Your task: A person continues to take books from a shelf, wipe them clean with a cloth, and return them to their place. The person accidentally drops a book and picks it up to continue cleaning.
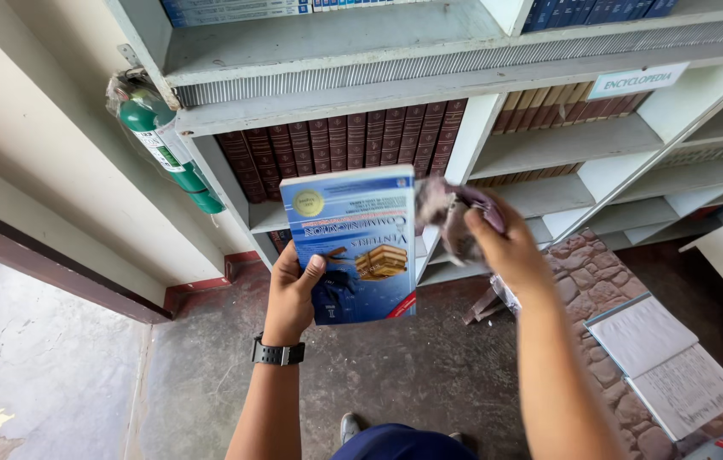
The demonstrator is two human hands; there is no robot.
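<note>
Centrally, a blue paperback book (351,245) is held up in front of the bookshelf (498,111), cover toward the camera and turned upside down. The left hand (293,290) grips its lower left corner, fingers behind and thumb pressed on the cover; a black watch (277,352) sits on that wrist. Just right of the book, the right hand (506,243) is closed around a crumpled purplish cloth (451,217), which is blurred and lies at or touching the book's right edge; whether it presses the cover cannot be told.

Judged from this, the book is out of the shelf and being wiped, with the wiping in progress; the cover shows no clear mark of what is already cleaned, and the book has not yet gone to any shelf slot.

Beyond the hands, a row of dark red volumes (336,145) fills the compartment behind the book, and a second row of brown volumes (566,106) stands up and to the right of the right hand. Lower compartments to the right look bare. Up and left of the left hand, a green cylinder (166,149) hangs on the shelf's side. Below and right of the right hand, an open notebook (668,362) lies on the stone-patterned floor (600,281). Beneath both forearms the person's shoe (350,424) shows on the dark floor.
</note>
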